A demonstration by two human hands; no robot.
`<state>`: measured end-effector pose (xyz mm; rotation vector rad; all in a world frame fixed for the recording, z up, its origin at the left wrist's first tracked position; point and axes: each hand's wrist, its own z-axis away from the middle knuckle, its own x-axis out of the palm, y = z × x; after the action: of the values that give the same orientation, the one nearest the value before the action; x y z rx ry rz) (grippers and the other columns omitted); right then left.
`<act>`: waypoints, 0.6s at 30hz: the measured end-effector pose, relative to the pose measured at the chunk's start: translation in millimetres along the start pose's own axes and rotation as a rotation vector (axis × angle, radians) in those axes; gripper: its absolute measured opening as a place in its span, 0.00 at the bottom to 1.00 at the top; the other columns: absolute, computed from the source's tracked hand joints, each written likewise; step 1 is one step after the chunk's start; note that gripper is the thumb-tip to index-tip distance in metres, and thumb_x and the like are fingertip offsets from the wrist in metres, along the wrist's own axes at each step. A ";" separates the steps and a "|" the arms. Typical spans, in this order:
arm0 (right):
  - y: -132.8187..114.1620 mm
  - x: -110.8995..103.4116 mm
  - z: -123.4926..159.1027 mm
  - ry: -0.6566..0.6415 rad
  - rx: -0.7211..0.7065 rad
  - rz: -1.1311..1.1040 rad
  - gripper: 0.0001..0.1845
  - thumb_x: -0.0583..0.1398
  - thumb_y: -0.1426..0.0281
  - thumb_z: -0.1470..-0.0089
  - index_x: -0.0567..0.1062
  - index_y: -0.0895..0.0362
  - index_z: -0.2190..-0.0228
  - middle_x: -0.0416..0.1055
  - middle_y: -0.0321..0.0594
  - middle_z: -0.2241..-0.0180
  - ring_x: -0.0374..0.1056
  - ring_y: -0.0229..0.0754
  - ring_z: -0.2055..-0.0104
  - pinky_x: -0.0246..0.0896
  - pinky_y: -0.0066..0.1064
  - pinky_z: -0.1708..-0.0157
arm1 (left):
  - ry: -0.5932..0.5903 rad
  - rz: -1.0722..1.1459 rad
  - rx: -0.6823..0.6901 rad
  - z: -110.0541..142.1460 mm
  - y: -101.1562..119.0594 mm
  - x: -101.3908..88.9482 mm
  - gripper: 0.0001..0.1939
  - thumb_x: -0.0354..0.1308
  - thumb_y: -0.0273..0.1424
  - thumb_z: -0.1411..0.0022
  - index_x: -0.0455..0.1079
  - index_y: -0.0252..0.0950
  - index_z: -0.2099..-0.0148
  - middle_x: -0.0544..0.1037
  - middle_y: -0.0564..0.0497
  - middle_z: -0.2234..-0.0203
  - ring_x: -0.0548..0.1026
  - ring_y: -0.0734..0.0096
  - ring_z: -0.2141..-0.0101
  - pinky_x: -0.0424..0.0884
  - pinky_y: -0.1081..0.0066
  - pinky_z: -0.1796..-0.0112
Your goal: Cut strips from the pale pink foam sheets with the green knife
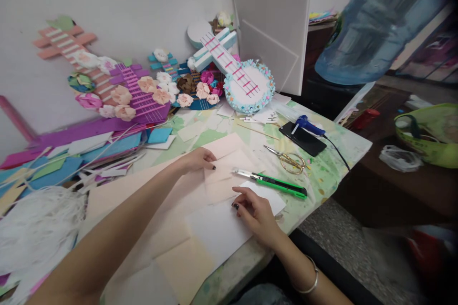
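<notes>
My left hand (200,160) reaches in over pale peach sheets, its thumb and fingers closed at the upper edge of a small peach paper piece (220,185). My right hand (258,214) hovers low over a white sheet (218,231). Its index finger stretches forward, apart from the thumb, with nothing visible between them. Just beyond that hand lies a green utility knife (281,186), blade end pointing left. Gold-handled scissors (290,162) rest behind the knife. A larger peach sheet (164,205) spreads beneath my left forearm, and a cream piece (184,267) lies near the table's front edge.
A blue glue gun (309,126) lies across a black phone (304,140), its cord running off the right edge. Decorated paper instruments (246,88) with paper flowers lean against the wall. Coloured scraps (118,145) and white shredded strands (37,231) cover the left side.
</notes>
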<state>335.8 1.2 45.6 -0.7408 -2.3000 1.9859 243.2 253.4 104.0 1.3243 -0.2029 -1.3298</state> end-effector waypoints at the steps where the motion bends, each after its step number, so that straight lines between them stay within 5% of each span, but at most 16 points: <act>1: 0.3 0.0 0.1 -0.001 0.000 -0.002 0.22 0.54 0.76 0.45 0.66 0.54 0.49 0.73 0.37 0.67 0.69 0.37 0.68 0.64 0.29 0.66 | -0.013 0.017 -0.003 -0.1 2.0 -7.1 0.11 0.68 0.32 0.64 0.74 0.36 0.73 0.75 0.54 0.80 0.72 0.68 0.75 0.63 0.72 0.75; 6: 0.7 -0.7 -0.3 -0.014 0.000 0.001 0.22 0.54 0.77 0.45 0.66 0.53 0.49 0.73 0.36 0.67 0.70 0.37 0.66 0.64 0.29 0.64 | 0.127 0.175 -0.026 -16.4 12.4 -55.5 0.08 0.69 0.29 0.57 0.73 0.34 0.74 0.73 0.53 0.80 0.70 0.72 0.75 0.63 0.74 0.76; 10: -0.6 -1.8 -1.2 -0.029 0.010 -0.017 0.22 0.53 0.76 0.44 0.66 0.52 0.49 0.73 0.36 0.66 0.69 0.36 0.67 0.64 0.28 0.65 | 0.386 0.387 -0.073 -50.3 17.5 -84.9 0.11 0.59 0.33 0.37 0.70 0.32 0.55 0.75 0.48 0.62 0.74 0.70 0.65 0.74 0.67 0.65; 14: -2.4 -1.5 -2.2 -0.021 0.014 -0.023 0.21 0.53 0.76 0.45 0.67 0.53 0.49 0.73 0.36 0.67 0.69 0.37 0.68 0.64 0.28 0.67 | 0.629 0.553 -0.172 -78.6 8.3 -91.3 0.18 0.56 0.36 0.34 0.65 0.34 0.45 0.71 0.44 0.51 0.74 0.63 0.56 0.74 0.58 0.57; 18: -3.5 -1.0 -2.5 -0.012 0.021 -0.012 0.20 0.54 0.75 0.44 0.68 0.53 0.50 0.73 0.36 0.68 0.70 0.37 0.69 0.64 0.28 0.67 | 0.736 0.646 -0.249 -83.9 -13.7 -83.0 0.18 0.56 0.36 0.34 0.65 0.34 0.45 0.71 0.44 0.50 0.73 0.62 0.55 0.73 0.57 0.56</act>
<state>336.3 2.9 49.6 -0.7136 -2.2804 2.0121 270.6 368.8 110.3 1.2952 0.0492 -0.2757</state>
